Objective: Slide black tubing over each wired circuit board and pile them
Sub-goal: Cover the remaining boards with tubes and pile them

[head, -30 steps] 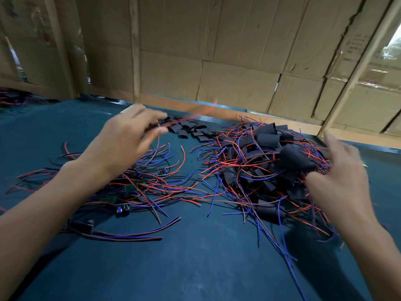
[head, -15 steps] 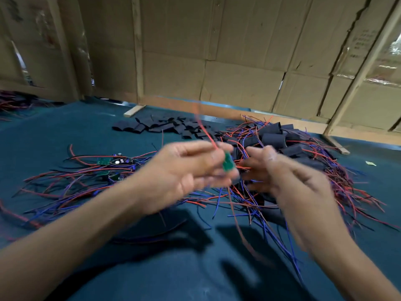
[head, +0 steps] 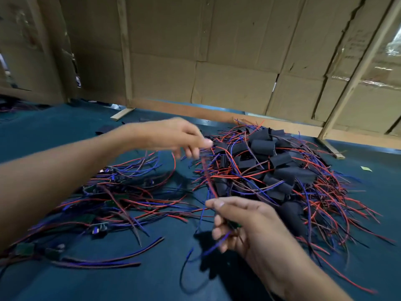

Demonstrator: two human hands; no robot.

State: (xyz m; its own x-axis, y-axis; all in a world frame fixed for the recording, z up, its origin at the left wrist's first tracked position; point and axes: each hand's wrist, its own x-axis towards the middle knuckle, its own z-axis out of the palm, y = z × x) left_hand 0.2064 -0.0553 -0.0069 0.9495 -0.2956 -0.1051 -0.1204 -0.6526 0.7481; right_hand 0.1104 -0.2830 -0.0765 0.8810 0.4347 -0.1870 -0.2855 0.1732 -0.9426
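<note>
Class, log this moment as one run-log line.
right hand: grips wired board | left hand: reaching over wires, holding unclear | sleeved pile: right of bare boards

The left arm reaches in from the left edge, forearm bare, and the left hand (head: pixel 173 137) hangs palm down with fingers loosely extended, the tips blurred, holding nothing that can be made out. The right hand (head: pixel 240 222) sits lower and nearer (forearm rising from the bottom right), its fingers curled and thumb pinched on a wired board (head: pixel 233 224).
</note>
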